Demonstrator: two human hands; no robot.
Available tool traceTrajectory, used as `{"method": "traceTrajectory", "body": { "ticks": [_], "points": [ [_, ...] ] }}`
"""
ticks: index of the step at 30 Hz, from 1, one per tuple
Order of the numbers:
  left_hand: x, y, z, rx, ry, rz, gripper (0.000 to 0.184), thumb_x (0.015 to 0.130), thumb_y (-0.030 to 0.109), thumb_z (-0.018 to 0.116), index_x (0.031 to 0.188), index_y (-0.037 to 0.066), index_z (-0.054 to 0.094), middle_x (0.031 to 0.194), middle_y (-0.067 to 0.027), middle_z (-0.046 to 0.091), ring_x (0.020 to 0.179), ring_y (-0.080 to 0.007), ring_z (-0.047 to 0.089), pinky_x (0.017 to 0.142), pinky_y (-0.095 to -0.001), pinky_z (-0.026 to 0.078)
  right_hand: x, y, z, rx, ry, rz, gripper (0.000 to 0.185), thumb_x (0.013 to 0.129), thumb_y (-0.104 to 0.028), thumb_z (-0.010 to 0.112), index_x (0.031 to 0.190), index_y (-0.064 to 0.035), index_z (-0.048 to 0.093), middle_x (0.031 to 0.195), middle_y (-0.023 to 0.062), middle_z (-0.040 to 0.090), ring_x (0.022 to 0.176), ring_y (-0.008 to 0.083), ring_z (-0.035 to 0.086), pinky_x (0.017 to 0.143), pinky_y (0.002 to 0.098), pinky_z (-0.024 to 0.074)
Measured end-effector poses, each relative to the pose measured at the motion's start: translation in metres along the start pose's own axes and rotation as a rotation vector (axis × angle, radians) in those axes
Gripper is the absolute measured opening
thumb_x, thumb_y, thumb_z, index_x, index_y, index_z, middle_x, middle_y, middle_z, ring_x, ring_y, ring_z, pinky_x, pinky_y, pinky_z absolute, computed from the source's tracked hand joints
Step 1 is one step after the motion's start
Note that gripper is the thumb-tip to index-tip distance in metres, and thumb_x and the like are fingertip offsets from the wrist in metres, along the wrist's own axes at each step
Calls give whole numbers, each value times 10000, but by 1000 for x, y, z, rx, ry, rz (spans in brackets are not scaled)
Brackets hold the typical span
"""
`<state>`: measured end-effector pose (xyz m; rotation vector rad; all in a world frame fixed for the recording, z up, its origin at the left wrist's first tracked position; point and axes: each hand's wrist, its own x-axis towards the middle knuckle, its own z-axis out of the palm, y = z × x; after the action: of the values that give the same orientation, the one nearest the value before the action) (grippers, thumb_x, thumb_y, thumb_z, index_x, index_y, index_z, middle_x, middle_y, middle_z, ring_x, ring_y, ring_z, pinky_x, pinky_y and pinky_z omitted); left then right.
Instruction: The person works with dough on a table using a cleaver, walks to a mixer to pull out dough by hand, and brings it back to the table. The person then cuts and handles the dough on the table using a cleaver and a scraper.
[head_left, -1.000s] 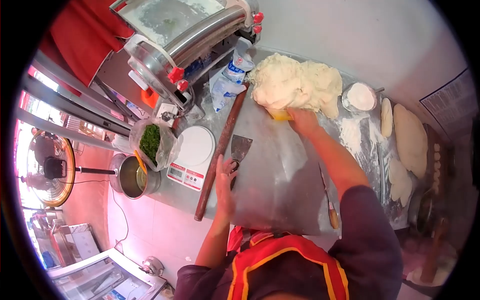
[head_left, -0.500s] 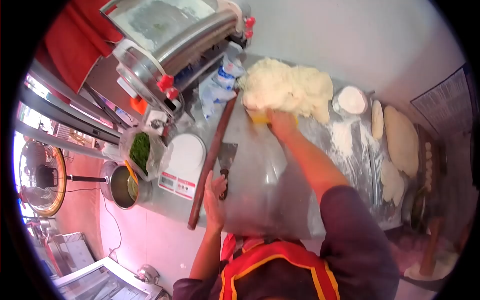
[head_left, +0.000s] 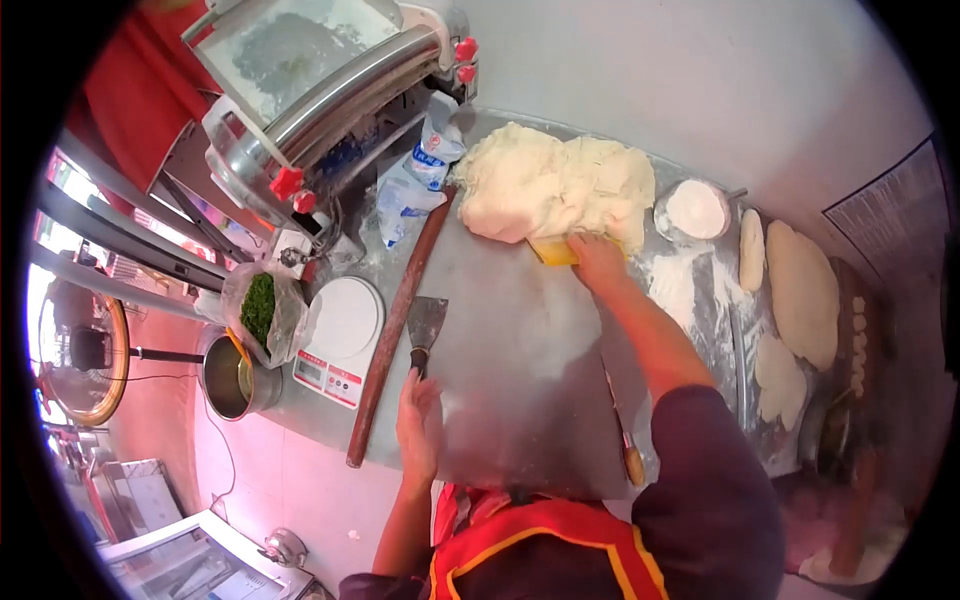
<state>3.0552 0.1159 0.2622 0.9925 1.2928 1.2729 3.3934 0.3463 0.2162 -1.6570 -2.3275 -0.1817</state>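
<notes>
My right hand (head_left: 598, 262) grips a yellow scraper (head_left: 555, 250) against the lower edge of a large pale dough mass (head_left: 545, 188) at the back of the metal table (head_left: 515, 370). Near the front left, my left hand (head_left: 418, 418) has its fingers apart and holds nothing. Its fingertips are by the dark handle of a metal scraper (head_left: 427, 322), which lies flat. A long brown rolling pin (head_left: 398, 310) lies just left of that scraper.
White scale (head_left: 343, 325), bag of greens (head_left: 258, 308) and metal pot (head_left: 232, 380) at left; dough roller machine (head_left: 330, 95) behind. A knife (head_left: 632, 460) lies right of centre. Flour bowl (head_left: 695, 210) and flattened dough (head_left: 803, 295) are at right.
The camera view has shifted. My right hand has slid the yellow scraper rightward along the dough's lower edge. My left hand has drawn back slightly from the metal scraper's handle.
</notes>
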Motion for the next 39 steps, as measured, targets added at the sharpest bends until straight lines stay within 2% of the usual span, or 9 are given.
{"method": "traceTrajectory", "body": {
  "ticks": [5,11,19,29,32,34,36,38,39],
  "points": [
    [-36,-3,23,-29,9,-41,702,994,518,295,1429,-33,303,1264,-181,509,1149,-249,514,1002,-374,386,-17,1,-14,75,-155,5,286,728,-85,624,1010,-104,577,866,123,624,827,322,624,737,436,499],
    [-50,9,51,-43,26,-4,691,994,505,322,1430,-29,304,1278,-174,507,1156,-246,511,1006,-372,381,-97,-45,-19,91,47,-186,183,788,-86,550,962,-86,607,902,142,652,854,334,635,735,451,503],
    [-87,17,57,-123,161,-32,714,981,547,323,1429,-9,321,1317,-173,494,1186,-239,490,1007,-365,376,-14,-25,-10,171,-132,4,190,878,-190,461,982,-82,578,880,147,641,830,347,630,743,479,497],
    [-61,60,17,-1300,21,-144,782,951,596,339,1391,-50,335,1424,-202,398,1300,-286,418,1057,-393,372,-74,-74,0,244,-188,-148,460,890,-180,529,1301,5,438,1348,236,446,1282,386,396,1067,446,320],
    [-36,36,20,-1431,-64,-178,738,958,586,329,1406,-1,326,1445,-167,365,1325,-268,367,1074,-386,326,-78,-172,-93,979,-257,-70,545,946,-238,485,1401,23,338,1419,235,386,1323,373,361,1101,410,276],
    [-12,9,53,-1267,-31,-120,719,962,586,312,1434,44,289,1472,-141,319,1351,-261,314,1101,-386,270,-88,-219,-85,1037,-143,-137,532,976,-293,406,1410,10,348,1440,205,375,1347,338,334,1109,398,262],
    [10,-17,106,-477,233,27,704,965,586,296,1462,89,252,1499,-115,272,1378,-254,260,1127,-387,214,-101,-271,-70,1118,-63,-217,539,1005,-347,327,1419,-3,357,1461,174,365,1371,303,306,1118,386,248],
    [12,-27,116,181,475,61,693,969,586,279,1491,134,215,1526,-90,226,1404,-247,207,1154,-387,158,-106,-219,5,667,-154,-194,493,1010,-303,315,1427,-43,351,1444,185,381,1349,292,346,1115,377,269],
    [11,-32,99,154,351,37,689,971,586,271,1505,157,197,1539,-77,202,1417,-243,180,1167,-387,130,-107,-195,42,444,-200,-202,474,1012,-281,309,1431,-63,347,1436,190,388,1338,286,366,1114,372,280]
  ]
}}
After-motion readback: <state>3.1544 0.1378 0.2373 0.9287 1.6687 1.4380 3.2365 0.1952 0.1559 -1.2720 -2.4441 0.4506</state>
